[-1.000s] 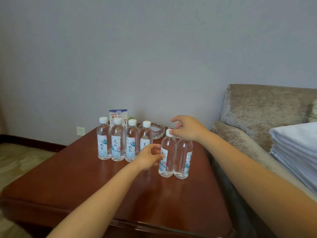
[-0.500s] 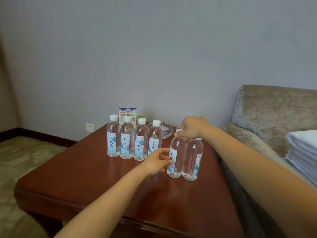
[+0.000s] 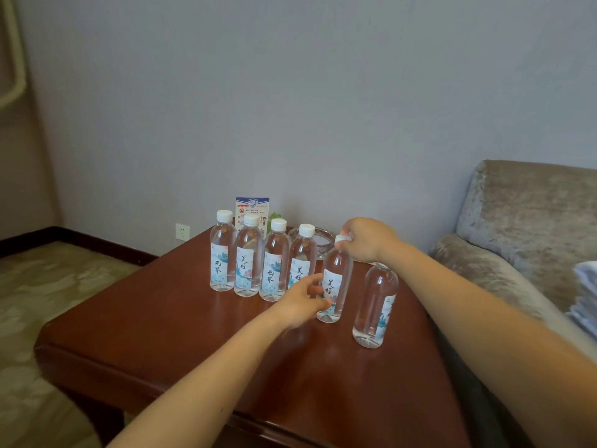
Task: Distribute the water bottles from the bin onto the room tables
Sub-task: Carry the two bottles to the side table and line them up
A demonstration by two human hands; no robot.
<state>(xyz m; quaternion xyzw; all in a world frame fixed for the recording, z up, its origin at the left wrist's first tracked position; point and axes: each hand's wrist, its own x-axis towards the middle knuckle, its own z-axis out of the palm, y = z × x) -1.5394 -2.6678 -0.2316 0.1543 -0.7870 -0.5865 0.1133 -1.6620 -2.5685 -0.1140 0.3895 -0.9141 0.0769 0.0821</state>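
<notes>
The head camera looks forward and down, near the table [image 3: 161, 318].

leftmost clear plastic white-capped bottle [image 3: 223, 253]: label reads 无界
second clear bottle [image 3: 247, 263]: 美好
third clear bottle [image 3: 274, 266]: 无界
fourth clear bottle [image 3: 302, 253]: 美好
fifth clear bottle [image 3: 334, 282]: 美好
rightmost clear bottle [image 3: 374, 305]: label turned aside, unreadable
blue-and-white standing card [image 3: 252, 206]: shield emblem, red prohibition circle; print too small to read
</notes>
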